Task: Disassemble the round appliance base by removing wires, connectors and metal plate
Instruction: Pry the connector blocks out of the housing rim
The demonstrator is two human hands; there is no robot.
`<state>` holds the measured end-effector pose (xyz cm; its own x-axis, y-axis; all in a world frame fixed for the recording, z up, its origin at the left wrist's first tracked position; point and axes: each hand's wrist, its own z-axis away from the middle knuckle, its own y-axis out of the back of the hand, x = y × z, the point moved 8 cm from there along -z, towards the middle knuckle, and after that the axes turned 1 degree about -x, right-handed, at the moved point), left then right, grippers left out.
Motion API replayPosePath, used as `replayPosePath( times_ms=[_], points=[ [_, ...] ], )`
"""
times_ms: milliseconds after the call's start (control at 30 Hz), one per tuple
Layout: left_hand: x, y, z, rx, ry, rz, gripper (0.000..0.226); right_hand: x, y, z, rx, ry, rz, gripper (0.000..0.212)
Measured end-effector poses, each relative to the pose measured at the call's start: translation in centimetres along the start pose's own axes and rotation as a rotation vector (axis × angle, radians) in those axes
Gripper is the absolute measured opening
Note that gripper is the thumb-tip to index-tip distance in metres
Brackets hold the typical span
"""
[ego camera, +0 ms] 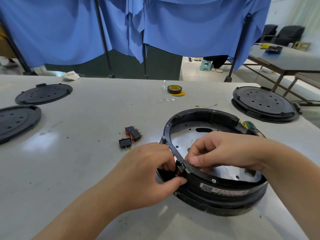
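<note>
Both forearms reach in from the bottom edge and meet at the near-left rim of the round base (pixel 216 163). That base lies flat on the pale tabletop (pixel 86 161), right of centre, open side up, a shiny metal plate (pixel 183 137) showing inside the black ring and a label strip on its near wall. Being round, it has no long axis; a gap in the ring faces the far right.

Left hand (pixel 149 172): fingers curled tight, thumb and fingertips pinching a small black switch (pixel 181 168) set in the rim from outside. Right hand (pixel 220 149): fingers curled inward over the rim, thumb and forefinger pinching something tiny with a brass tip just beside the switch; what it is, I cannot tell.

A stacked black disc (pixel 263 103) sits at the far right, two flat discs (pixel 43 93) at the far left. Three loose switches (pixel 132 134) lie left of the base, a tape roll (pixel 174 89) farther back.
</note>
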<state>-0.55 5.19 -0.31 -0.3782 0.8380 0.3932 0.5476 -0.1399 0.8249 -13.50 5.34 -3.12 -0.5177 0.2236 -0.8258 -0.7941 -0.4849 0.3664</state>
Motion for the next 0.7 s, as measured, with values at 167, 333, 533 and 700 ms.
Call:
replayPosePath(
  times_ms=[167, 333, 533, 700],
  points=[
    [0.06, 0.06, -0.11, 0.006, -0.006, -0.003, 0.025, 0.31, -0.2, -0.13, 0.063, -0.078, 0.003, 0.013],
    [0.2, 0.19, -0.12, 0.007, -0.013, -0.011, 0.024, 0.18, -0.24, -0.27, 0.136, -0.082, 0.05, 0.032],
    [0.36, 0.21, -0.08, 0.009, -0.004, -0.043, 0.024, 0.37, -0.07, -0.4, 0.173, -0.059, 0.043, 0.031],
    [0.35, 0.21, -0.05, 0.01, 0.0, -0.049, 0.023, 0.28, -0.05, -0.55, 0.173, -0.045, 0.003, 0.028]
  ],
)
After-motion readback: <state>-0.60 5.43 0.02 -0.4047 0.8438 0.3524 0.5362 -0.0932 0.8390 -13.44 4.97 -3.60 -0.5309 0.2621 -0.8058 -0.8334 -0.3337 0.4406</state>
